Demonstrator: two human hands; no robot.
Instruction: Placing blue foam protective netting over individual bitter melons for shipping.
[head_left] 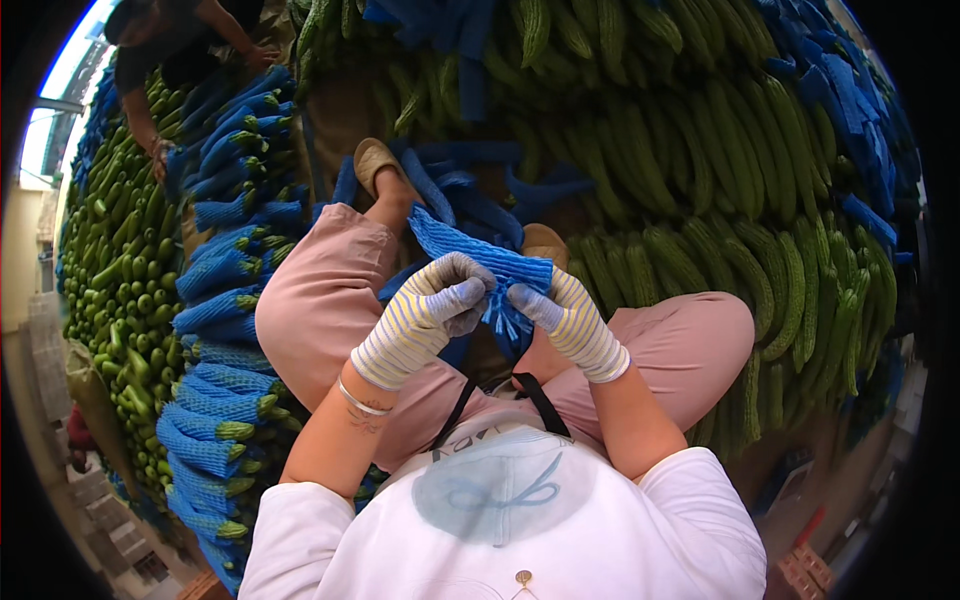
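Note:
A blue foam net sleeve stretches between my hands, over my lap. My left hand, in a striped glove with grey fingertips, pinches it with thumb and fingers at its near edge. Across from it my right hand, gloved alike, grips the sleeve's right end, thumb toward me and fingers behind. A frayed, fringed part of the netting hangs down between the two hands. Whether anything is inside the sleeve cannot be seen. More loose blue sleeves lie just beyond, around my feet.
Long ridged green gourds lie in rows ahead and to the right. At the left, a column of gourds in blue sleeves borders a heap of green gourds. A co-worker reaches in at the upper left. Blue sleeves are piled far right.

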